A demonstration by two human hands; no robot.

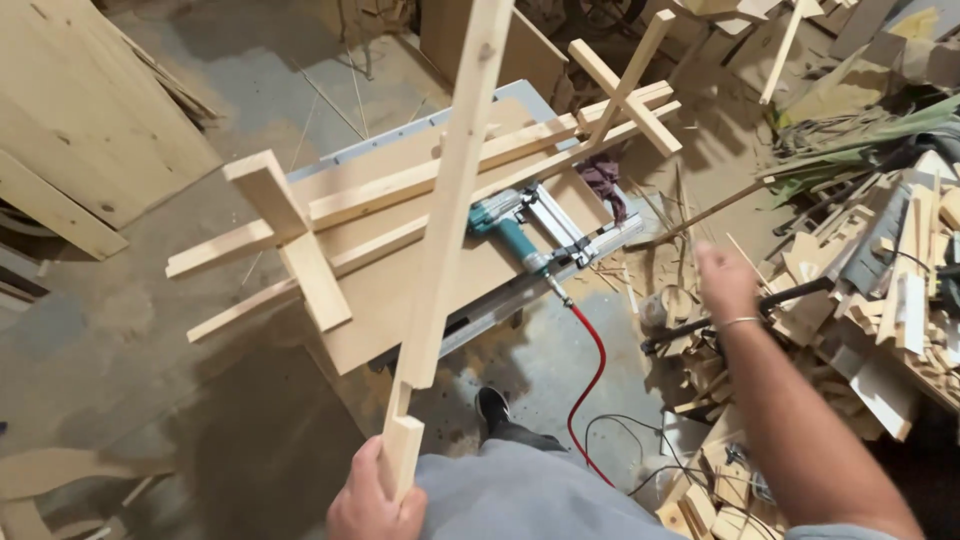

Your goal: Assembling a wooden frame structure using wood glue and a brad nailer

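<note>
My left hand [372,498] grips the lower end of a long pale wooden slat [448,210] that stands almost upright in front of me. My right hand [726,282] is stretched out to the right over a heap of offcuts, blurred, holding nothing. It wears a thin bracelet at the wrist. Below the slat a wooden frame [420,185] of two long rails with cross pieces at both ends lies on a low work table [400,300]. A teal nail gun [510,235] rests on the table beside the frame, trailing a red air hose [592,375].
A big heap of wood scraps [870,290] fills the right side. Plywood boards [80,120] lean at the upper left. My shoe [492,408] stands on the dusty concrete floor near the hose. More offcuts lie at lower right.
</note>
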